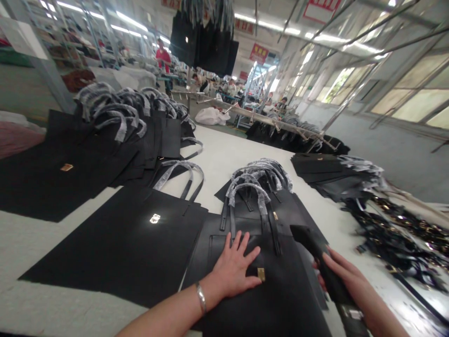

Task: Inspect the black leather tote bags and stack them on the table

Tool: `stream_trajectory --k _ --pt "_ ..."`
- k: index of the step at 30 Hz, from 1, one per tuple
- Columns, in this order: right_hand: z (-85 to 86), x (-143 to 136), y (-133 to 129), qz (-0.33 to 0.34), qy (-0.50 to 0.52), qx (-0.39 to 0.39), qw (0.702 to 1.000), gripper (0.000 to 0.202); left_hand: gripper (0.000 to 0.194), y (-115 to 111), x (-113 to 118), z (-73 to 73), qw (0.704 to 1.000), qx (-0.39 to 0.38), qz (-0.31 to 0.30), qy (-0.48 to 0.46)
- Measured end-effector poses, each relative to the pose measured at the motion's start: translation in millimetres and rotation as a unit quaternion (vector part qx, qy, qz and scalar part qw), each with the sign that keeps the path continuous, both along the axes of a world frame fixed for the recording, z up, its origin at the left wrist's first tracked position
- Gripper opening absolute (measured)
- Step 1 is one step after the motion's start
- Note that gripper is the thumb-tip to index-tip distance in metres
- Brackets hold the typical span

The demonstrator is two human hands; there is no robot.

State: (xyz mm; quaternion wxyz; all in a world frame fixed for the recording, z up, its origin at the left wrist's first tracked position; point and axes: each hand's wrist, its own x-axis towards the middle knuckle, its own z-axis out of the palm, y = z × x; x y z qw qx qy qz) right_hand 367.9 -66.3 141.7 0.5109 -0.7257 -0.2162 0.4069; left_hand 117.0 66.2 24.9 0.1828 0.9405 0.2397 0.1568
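Left hand (235,267) flat on a black bag panel (266,309), fingers spread wide, palm down, holding nothing. Thumb tip right at the lower edge of a small gold clasp (261,274). The panel lies directly under this hand and reaches past it on both sides. A silver bangle (201,298) circles the wrist.

Right hand (328,271) is closed around a long black item (335,285) — thumb side and fingertips show on opposite sides of it. The item slants from the lower right up to a blunt end over the panel's right part; whether it touches there, I cannot tell. A shiny patch shows on it below the grip; what it is, too blurred to say.

Just beyond the left fingertips, looped handles (250,187) in clear wrap, bunched over more black pieces. To the left, a separate black panel (122,238) with a shiny clasp (155,218), lying flat on the pale table (213,154).

Farther left, a heap of black bags (140,135), handles upward. Right side of the table — a tangle of black straps (400,243) with gold-coloured fittings. More black bags hang overhead (203,44); a person in red (163,57) stands far back.
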Motion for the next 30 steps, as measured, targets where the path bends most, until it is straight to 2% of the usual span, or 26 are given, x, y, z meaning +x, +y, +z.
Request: stream_trajectory --k 2,4,8,11,14,18,22,25,30 --pt "-9.3 -11.8 -22.6 0.008 0.025 -0.033 0.999 0.083 0.079 -0.1 0.4 -1.1 1.000 0.003 0.002 -0.001" --pt "-21.3 -28.6 -33.9 0.006 0.036 -0.055 0.998 0.085 0.077 -0.2 0.7 -1.9 1.000 0.007 0.002 -0.001" --pt "-32.4 -52.5 -23.4 -0.010 0.038 -0.033 0.999 0.089 0.074 -0.6 0.7 -1.7 1.000 0.016 0.002 -0.001" --pt "-30.5 -54.6 -16.2 -0.015 0.034 -0.016 0.999 0.087 0.074 -1.2 0.4 -1.3 1.000 0.018 0.008 0.000" --pt "-32.2 -53.5 -22.0 -0.007 0.044 -0.027 0.999 0.082 0.074 -1.4 0.6 -2.0 1.000 0.019 0.009 0.000" --pt "-35.2 -56.1 -19.2 -0.047 0.041 -0.021 0.998 0.081 0.074 -0.8 0.9 -2.7 1.000 0.022 0.004 0.004" --pt "-23.2 -51.3 -3.7 -0.087 -0.013 0.047 0.995 0.086 0.075 0.8 0.1 -0.7 1.000 0.021 0.005 0.006" --pt "-12.1 -45.2 -8.6 -0.112 -0.029 0.043 0.992 0.089 0.075 0.4 -0.8 1.6 1.000 0.014 -0.006 0.005" --pt "-15.2 -52.3 -23.6 -0.058 -0.021 -0.002 0.998 0.088 0.075 -8.9 0.2 2.7 0.999 0.008 -0.031 0.015"
